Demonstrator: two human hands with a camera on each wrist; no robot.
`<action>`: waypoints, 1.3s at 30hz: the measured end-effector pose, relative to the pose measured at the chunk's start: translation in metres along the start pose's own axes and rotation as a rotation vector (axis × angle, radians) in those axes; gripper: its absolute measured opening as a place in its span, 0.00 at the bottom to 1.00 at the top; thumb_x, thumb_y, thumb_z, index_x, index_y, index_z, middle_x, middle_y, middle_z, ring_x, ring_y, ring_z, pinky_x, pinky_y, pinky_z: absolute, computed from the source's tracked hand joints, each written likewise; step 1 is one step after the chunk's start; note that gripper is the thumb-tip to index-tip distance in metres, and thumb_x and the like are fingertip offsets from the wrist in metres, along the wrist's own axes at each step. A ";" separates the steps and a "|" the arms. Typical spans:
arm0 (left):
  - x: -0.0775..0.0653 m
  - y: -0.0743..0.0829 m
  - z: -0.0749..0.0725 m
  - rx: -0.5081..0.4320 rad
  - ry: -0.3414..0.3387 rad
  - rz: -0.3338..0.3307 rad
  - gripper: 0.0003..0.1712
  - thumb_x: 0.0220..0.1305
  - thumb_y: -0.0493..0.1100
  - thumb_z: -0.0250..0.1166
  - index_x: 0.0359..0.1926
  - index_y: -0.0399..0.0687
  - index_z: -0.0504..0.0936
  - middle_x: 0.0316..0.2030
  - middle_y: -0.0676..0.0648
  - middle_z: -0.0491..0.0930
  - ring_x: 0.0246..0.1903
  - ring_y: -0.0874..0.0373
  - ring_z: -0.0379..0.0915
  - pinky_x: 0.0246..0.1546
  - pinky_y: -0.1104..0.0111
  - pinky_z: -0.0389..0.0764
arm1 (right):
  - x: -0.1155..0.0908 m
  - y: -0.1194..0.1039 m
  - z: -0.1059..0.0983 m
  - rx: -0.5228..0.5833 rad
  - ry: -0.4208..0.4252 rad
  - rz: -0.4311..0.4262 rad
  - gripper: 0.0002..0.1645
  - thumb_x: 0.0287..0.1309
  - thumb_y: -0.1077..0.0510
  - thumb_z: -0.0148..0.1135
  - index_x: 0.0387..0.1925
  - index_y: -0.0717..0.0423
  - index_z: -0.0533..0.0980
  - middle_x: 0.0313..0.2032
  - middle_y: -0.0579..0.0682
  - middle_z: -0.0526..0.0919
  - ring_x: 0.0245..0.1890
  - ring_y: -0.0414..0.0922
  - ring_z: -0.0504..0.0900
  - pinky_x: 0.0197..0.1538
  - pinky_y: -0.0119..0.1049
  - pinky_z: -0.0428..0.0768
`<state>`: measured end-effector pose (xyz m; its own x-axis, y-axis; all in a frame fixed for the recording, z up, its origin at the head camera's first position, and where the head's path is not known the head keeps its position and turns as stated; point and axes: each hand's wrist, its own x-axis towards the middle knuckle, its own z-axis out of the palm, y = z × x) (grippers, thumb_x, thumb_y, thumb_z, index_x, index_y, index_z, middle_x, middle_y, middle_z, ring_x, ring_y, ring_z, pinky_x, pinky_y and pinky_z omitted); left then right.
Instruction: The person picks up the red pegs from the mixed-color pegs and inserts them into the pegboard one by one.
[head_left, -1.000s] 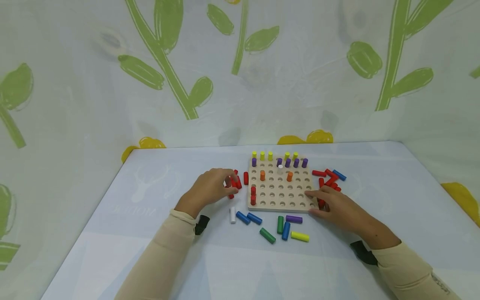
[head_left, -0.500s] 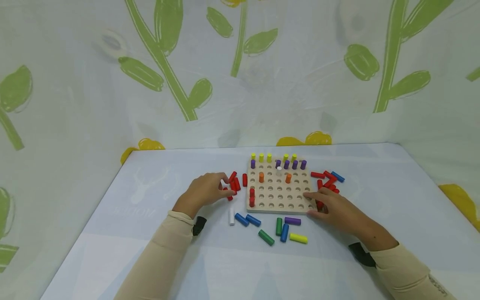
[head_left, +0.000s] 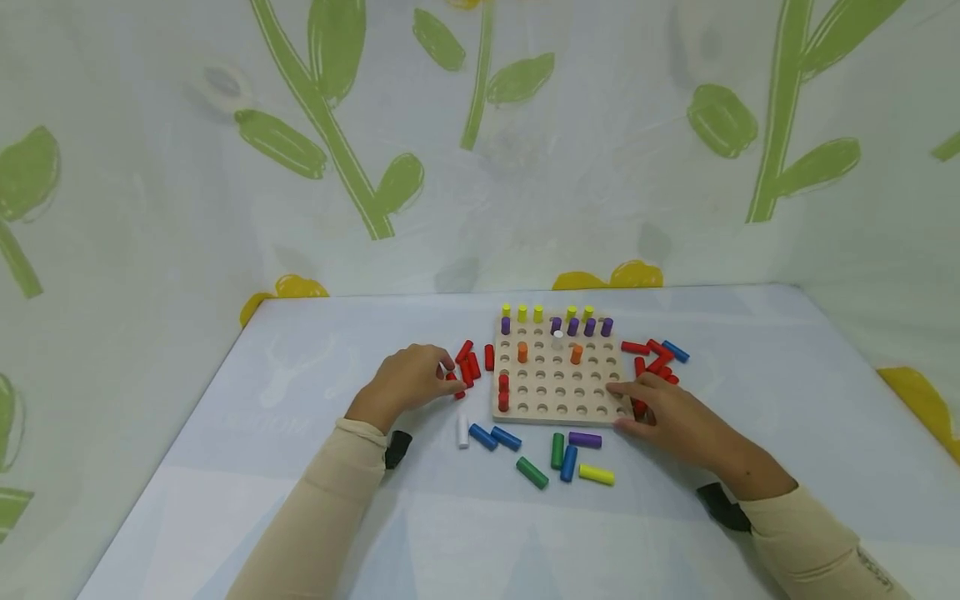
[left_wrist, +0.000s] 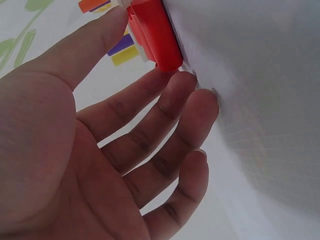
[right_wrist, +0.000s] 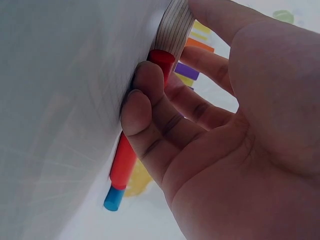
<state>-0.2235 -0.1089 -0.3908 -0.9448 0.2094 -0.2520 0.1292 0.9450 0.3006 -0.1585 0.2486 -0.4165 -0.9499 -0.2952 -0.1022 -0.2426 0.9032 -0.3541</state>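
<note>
A red peg lies just left of the wooden pegboard, by your left hand, whose fingers curve loosely with the thumb parted; whether they touch it, you can't tell. You seem to be picking up a peg, and the next move likely calls for a firm pinch. Your right hand holds the pegboard's near right corner. The right wrist view shows another red peg beside it, mostly hidden in the head view.

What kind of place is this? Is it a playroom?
Maybe a playroom or a play corner, but I can't be sure. I can see a wooden pegboard, colourful pegs and a backdrop with big green leaves.
</note>
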 end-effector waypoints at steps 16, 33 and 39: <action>0.002 0.002 -0.001 -0.007 -0.011 -0.002 0.24 0.55 0.56 0.75 0.49 0.50 0.86 0.35 0.51 0.83 0.36 0.56 0.75 0.37 0.66 0.79 | -0.001 -0.001 -0.002 -0.022 0.002 -0.004 0.37 0.56 0.45 0.72 0.66 0.49 0.74 0.59 0.64 0.75 0.56 0.59 0.77 0.55 0.56 0.81; 0.000 0.003 -0.002 -0.023 -0.009 0.010 0.24 0.53 0.55 0.77 0.48 0.53 0.81 0.33 0.51 0.80 0.35 0.56 0.75 0.36 0.65 0.77 | -0.001 -0.004 -0.005 -0.027 0.001 0.005 0.37 0.56 0.44 0.72 0.67 0.49 0.74 0.60 0.64 0.75 0.56 0.60 0.77 0.55 0.57 0.81; 0.000 0.003 -0.002 -0.049 -0.024 0.009 0.24 0.52 0.52 0.78 0.47 0.53 0.79 0.32 0.51 0.80 0.33 0.56 0.75 0.34 0.66 0.76 | 0.000 -0.003 -0.003 -0.028 -0.003 -0.005 0.37 0.57 0.44 0.72 0.66 0.49 0.74 0.60 0.64 0.75 0.56 0.60 0.77 0.55 0.56 0.81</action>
<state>-0.2240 -0.1063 -0.3884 -0.9361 0.2246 -0.2708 0.1225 0.9296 0.3475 -0.1579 0.2469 -0.4122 -0.9481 -0.3006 -0.1036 -0.2527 0.9102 -0.3281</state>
